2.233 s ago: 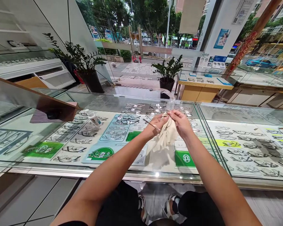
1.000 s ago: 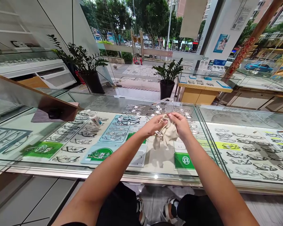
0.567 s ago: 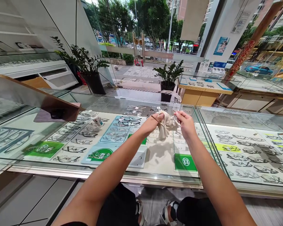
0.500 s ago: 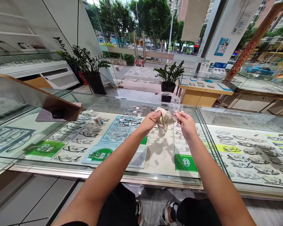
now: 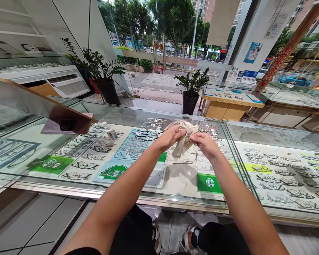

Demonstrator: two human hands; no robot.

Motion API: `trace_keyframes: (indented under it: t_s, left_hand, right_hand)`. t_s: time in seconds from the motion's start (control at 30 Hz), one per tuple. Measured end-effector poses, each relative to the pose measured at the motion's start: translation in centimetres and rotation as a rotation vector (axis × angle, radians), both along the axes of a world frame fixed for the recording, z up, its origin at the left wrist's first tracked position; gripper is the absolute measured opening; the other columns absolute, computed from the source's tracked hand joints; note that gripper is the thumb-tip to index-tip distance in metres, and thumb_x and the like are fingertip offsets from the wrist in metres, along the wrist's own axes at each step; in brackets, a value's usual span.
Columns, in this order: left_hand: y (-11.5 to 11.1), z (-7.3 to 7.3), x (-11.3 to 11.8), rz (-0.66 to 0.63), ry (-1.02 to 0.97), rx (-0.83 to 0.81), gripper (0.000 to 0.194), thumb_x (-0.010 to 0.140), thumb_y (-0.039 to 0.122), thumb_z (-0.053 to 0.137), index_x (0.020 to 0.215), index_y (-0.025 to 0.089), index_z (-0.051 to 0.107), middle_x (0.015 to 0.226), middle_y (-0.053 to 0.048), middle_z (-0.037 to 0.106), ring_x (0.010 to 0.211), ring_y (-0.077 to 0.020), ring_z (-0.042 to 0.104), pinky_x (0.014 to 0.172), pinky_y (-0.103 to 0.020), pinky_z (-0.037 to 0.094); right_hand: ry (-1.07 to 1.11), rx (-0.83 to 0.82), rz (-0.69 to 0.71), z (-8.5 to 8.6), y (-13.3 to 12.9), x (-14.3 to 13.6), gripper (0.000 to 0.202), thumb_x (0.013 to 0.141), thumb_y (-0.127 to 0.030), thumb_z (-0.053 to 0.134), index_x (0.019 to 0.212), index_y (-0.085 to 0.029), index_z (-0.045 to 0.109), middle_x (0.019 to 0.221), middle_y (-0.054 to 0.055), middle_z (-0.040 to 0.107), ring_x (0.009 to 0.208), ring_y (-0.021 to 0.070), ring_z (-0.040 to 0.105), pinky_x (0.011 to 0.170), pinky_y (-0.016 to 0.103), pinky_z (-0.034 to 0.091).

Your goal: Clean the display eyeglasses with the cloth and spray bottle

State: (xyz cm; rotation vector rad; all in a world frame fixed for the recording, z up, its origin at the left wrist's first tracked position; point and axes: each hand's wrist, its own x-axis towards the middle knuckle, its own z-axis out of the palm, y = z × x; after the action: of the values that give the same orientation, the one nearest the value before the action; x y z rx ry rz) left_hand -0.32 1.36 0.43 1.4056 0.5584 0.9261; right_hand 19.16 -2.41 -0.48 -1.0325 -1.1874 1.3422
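My left hand (image 5: 171, 138) is closed on a crumpled beige cleaning cloth (image 5: 179, 148), held above the glass counter. Close beside it, my right hand (image 5: 206, 143) pinches a thin pair of eyeglasses (image 5: 183, 163) at the cloth's right edge. One slim temple of the glasses shows below the cloth; the lenses are mostly hidden by cloth and fingers. A small white bottle (image 5: 110, 131) stands on the counter to the left of my hands.
Rows of spectacle frames (image 5: 85, 165) lie under the glass of the display counter (image 5: 186, 202), with green cards (image 5: 209, 183) among them. A brown-edged mirror or board (image 5: 77, 118) juts in at left. Potted plants (image 5: 190, 102) stand beyond the counter.
My right hand has moved left, closer to the left hand and the cloth. The cloth has shifted and spread, and a temple of the eyeglasses now shows below it.
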Motion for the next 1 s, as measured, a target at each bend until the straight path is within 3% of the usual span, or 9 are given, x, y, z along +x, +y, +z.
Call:
trace_keyframes:
  t_s: [0.13, 0.27, 0.5, 0.63, 0.83, 0.93, 1.0]
  left_hand:
    - [0.2, -0.4, 0.2, -0.068, -0.019, -0.01, 0.048, 0.078, 0.052, 0.087, 0.105, 0.015, 0.071, 0.089, -0.007, 0.071, 0.079, -0.0199, 0.066, 0.074, -0.03, 0.05]
    - [0.4, -0.3, 0.0, -0.082, 0.012, -0.011, 0.043, 0.075, 0.046, 0.09, 0.099, 0.014, 0.076, 0.087, -0.008, 0.073, 0.077, -0.0206, 0.067, 0.07, -0.03, 0.049]
    - [0.5, -0.4, -0.2, 0.022, 0.089, -0.014, 0.04, 0.069, 0.043, 0.092, 0.093, 0.013, 0.079, 0.085, -0.009, 0.074, 0.074, -0.0212, 0.067, 0.069, -0.03, 0.05]
    - [0.4, 0.4, -0.4, 0.065, 0.14, 0.082, 0.037, 0.07, 0.043, 0.09, 0.09, 0.014, 0.079, 0.086, -0.008, 0.074, 0.075, -0.021, 0.066, 0.068, -0.029, 0.048]
    - [0.1, 2.0, -1.6, -0.024, 0.278, 0.201, 0.032, 0.076, 0.045, 0.086, 0.086, 0.016, 0.078, 0.088, -0.005, 0.072, 0.08, -0.0204, 0.063, 0.068, -0.027, 0.045]
    - [0.2, 1.4, -1.3, -0.025, 0.265, 0.185, 0.03, 0.076, 0.045, 0.085, 0.085, 0.017, 0.078, 0.086, -0.005, 0.072, 0.079, -0.0211, 0.064, 0.069, -0.028, 0.046]
    - [0.3, 0.6, -0.7, 0.044, 0.203, 0.173, 0.03, 0.073, 0.043, 0.088, 0.081, 0.016, 0.077, 0.083, -0.005, 0.072, 0.076, -0.021, 0.064, 0.067, -0.029, 0.046]
  right_hand:
    - [0.029, -0.042, 0.017, 0.1, 0.0, -0.2, 0.031, 0.058, -0.044, 0.093, 0.069, -0.019, 0.079, 0.072, 0.003, 0.071, 0.063, 0.0123, 0.041, 0.063, 0.032, 0.028]
    - [0.04, -0.064, 0.046, 0.1, -0.1, -0.4, 0.031, 0.057, -0.041, 0.093, 0.072, -0.018, 0.079, 0.073, 0.003, 0.072, 0.063, 0.0121, 0.043, 0.062, 0.031, 0.027]
    - [0.045, -0.108, 0.102, 0.0, -0.2, -0.4, 0.029, 0.057, -0.038, 0.093, 0.065, -0.018, 0.074, 0.065, 0.002, 0.066, 0.061, 0.0114, 0.042, 0.06, 0.031, 0.027]
    - [0.021, -0.113, 0.12, 0.3, -0.3, -0.3, 0.029, 0.057, -0.039, 0.093, 0.063, -0.018, 0.073, 0.066, 0.002, 0.065, 0.061, 0.0115, 0.043, 0.06, 0.031, 0.027]
    - [0.024, -0.148, 0.122, 0.3, -0.2, 0.0, 0.038, 0.053, -0.044, 0.096, 0.058, -0.02, 0.068, 0.065, 0.002, 0.065, 0.06, 0.0114, 0.041, 0.059, 0.031, 0.026]
    - [0.026, -0.147, 0.137, 0.1, -0.1, 0.3, 0.036, 0.054, -0.043, 0.096, 0.059, -0.02, 0.069, 0.065, 0.002, 0.065, 0.06, 0.0116, 0.042, 0.06, 0.031, 0.026]
    - [0.026, -0.141, 0.147, -0.1, 0.0, 0.4, 0.035, 0.056, -0.043, 0.096, 0.061, -0.019, 0.07, 0.066, 0.001, 0.064, 0.06, 0.0112, 0.042, 0.06, 0.031, 0.025]
